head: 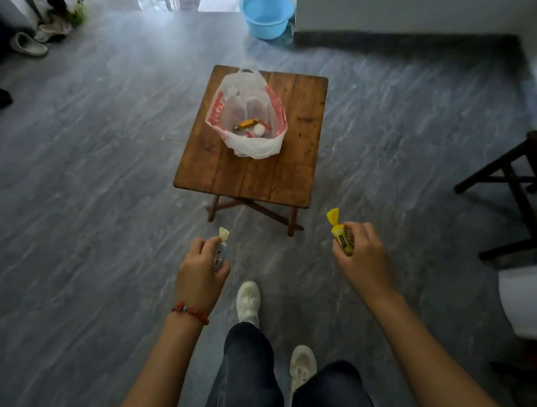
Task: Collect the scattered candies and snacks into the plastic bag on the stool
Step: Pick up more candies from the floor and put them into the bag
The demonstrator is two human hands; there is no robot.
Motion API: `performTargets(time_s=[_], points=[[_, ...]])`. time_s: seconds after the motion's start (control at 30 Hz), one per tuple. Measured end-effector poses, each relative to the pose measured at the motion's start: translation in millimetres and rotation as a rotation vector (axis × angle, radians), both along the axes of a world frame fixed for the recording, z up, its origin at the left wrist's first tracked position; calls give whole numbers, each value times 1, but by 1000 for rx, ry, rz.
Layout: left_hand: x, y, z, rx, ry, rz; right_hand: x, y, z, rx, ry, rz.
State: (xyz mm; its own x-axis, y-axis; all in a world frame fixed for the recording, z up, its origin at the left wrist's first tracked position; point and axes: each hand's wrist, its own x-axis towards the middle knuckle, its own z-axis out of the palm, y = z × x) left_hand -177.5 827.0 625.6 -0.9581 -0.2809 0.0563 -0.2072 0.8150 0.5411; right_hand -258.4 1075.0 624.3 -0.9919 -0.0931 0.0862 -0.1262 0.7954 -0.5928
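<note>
Head view — each hand (201, 273) (362, 252) grips 1 candy (222, 248) (341, 233).

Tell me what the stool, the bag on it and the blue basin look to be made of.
Stool: wood, it seems, with a worn brown finish; plank seams and dark knots show on the top.
Bag: thin plastic film, translucent white with red print; it crinkles and its contents show through.
Blue basin: probably moulded plastic; smooth, one even colour, with a rolled rim.

Red bead bracelet (190, 312), dark trousers (249, 376), white shoes (247, 300)
</note>
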Motion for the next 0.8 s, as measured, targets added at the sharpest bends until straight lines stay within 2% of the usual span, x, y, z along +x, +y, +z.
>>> performTargets(time_s=[0.5,0.8], points=[[-252,-139,-25,4,-4,-117,-211,-149,-34,20,-67,-34],[-351,-146,-69,-4,-67,-158,-299,-182,-72,-8,-132,-59]])
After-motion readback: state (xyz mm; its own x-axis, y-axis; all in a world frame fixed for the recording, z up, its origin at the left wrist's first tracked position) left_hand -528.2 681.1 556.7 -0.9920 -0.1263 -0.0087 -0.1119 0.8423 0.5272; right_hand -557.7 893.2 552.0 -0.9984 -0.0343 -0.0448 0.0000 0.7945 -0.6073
